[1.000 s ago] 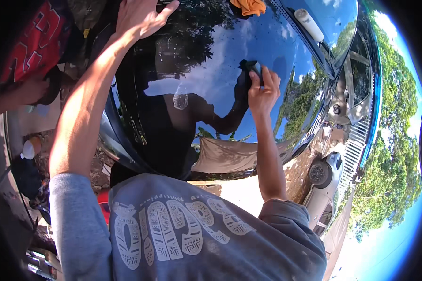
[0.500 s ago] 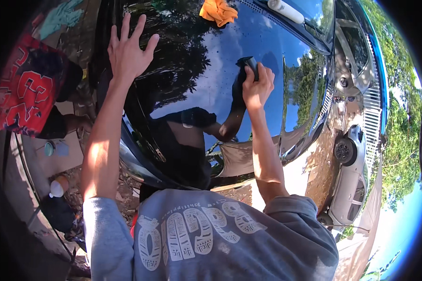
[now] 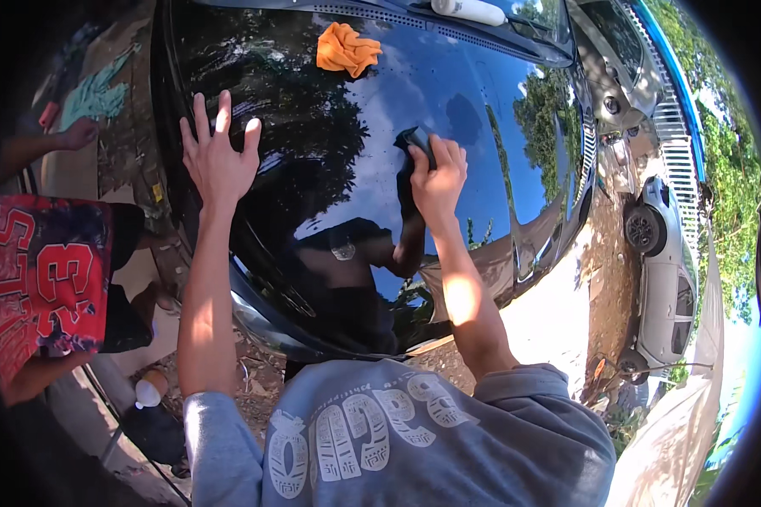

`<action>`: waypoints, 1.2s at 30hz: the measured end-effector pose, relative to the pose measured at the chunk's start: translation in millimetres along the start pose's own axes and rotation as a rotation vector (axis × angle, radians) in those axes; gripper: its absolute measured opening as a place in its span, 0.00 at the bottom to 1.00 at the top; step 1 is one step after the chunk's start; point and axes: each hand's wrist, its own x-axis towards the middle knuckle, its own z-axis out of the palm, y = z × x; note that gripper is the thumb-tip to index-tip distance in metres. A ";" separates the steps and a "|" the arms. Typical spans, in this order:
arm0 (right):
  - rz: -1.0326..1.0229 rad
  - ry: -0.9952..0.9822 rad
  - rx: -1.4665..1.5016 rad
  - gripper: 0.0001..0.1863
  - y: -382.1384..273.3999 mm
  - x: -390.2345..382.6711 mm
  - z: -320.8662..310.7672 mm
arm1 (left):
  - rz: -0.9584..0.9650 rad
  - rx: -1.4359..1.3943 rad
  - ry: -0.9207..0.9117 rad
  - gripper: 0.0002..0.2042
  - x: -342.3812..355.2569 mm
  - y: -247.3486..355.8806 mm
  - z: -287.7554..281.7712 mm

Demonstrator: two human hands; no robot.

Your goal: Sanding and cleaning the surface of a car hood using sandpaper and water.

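A glossy dark car hood [image 3: 313,182] stretches out in front of me, reflecting sky, trees and my own outline. My right hand [image 3: 440,177] grips a small dark block-shaped applicator [image 3: 417,145] whose face rests on the paint right of the middle. On the hood's left side my left hand [image 3: 220,162] lies flat with the fingers spread, holding nothing. Beyond both hands, a crumpled orange cloth [image 3: 347,51] sits on the hood near the windshield.
A white bottle [image 3: 469,10] lies by the wipers. To the left, another person in a red jersey [image 3: 51,275] is beside the car, near a teal cloth [image 3: 97,93]. A bottle with a white cap [image 3: 150,389] stands low left. Parked vehicles [image 3: 668,296] line the right.
The view has shifted, so the orange cloth appears lower and further left. My right hand still holds the applicator on the paint. The other person's arm now reaches toward the teal cloth.
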 end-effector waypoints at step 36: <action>-0.937 -0.671 0.366 0.16 60.2 126.1 -3.0 | -0.063 0.110 -0.044 0.35 5.0 -9.8 2.9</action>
